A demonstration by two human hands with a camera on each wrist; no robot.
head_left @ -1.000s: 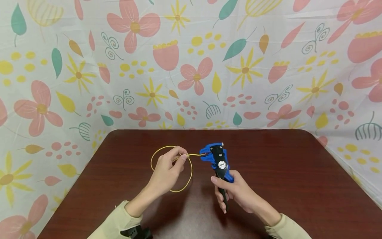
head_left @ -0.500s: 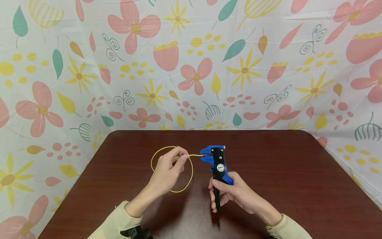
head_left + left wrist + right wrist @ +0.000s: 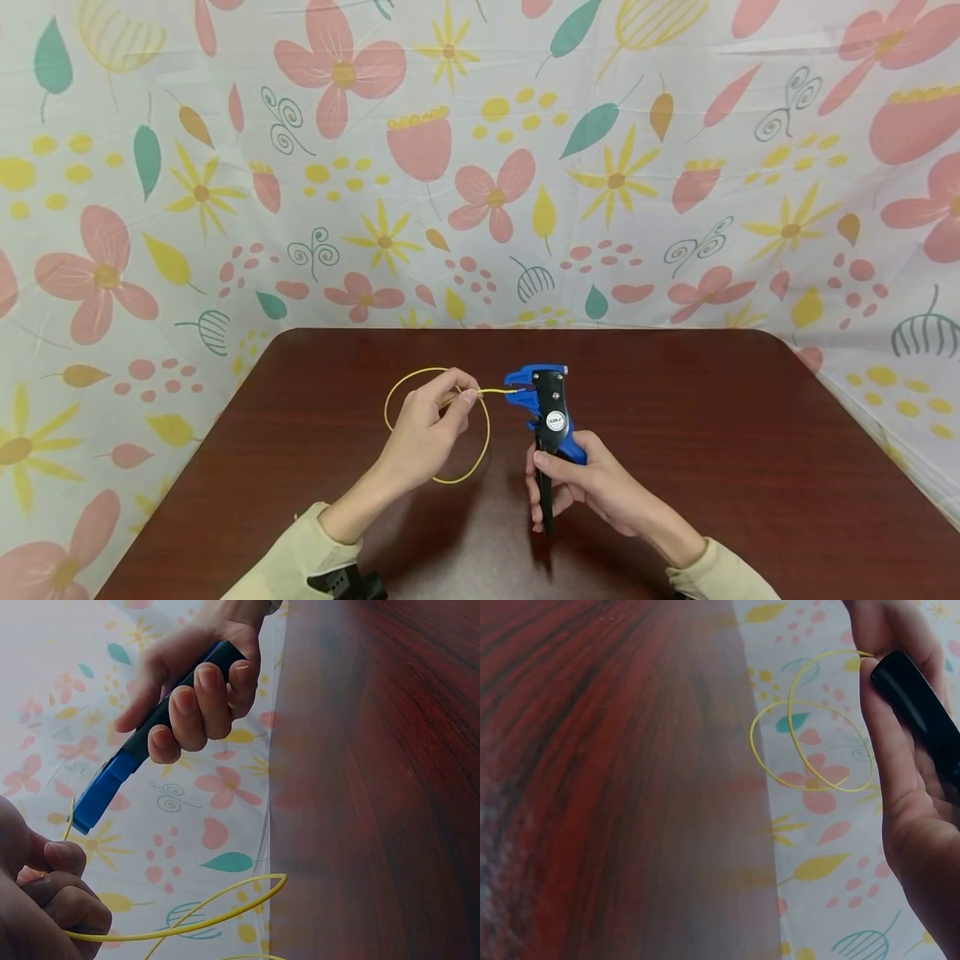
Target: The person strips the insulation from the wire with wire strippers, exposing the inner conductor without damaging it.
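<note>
Standing nearly upright over the dark wooden bench (image 3: 675, 467), the blue and black wire stripper (image 3: 546, 407) has its long axis running from the handles near the person up to the head farther away, and its blue nose points toward the person's left. The right hand (image 3: 581, 487) grips the black handles low down, fingers (image 3: 196, 705) curled tightly round them and thumb laid across the front; in the head view the handles look squeezed close together. The left wrist view shows the same grip from the side, four fingers wrapped over the handle and the blue head slanting down toward the wire end.

The yellow wire (image 3: 480, 450) forms a loose loop that hangs about the left hand (image 3: 427, 433), and its free end runs level, left to right, straight into the stripper's blue nose. The left hand pinches that straight run between thumb and forefinger just beside the nose, the other fingers folded loosely under. Whether the tool's blades bite the wire cannot be told from these views. In the right wrist view the loop shows as two overlapping rings against the flowered cloth (image 3: 480, 167) behind the bench, with the black handle pressed into the palm. Cream sleeves (image 3: 300, 558) cover both forearms.
</note>
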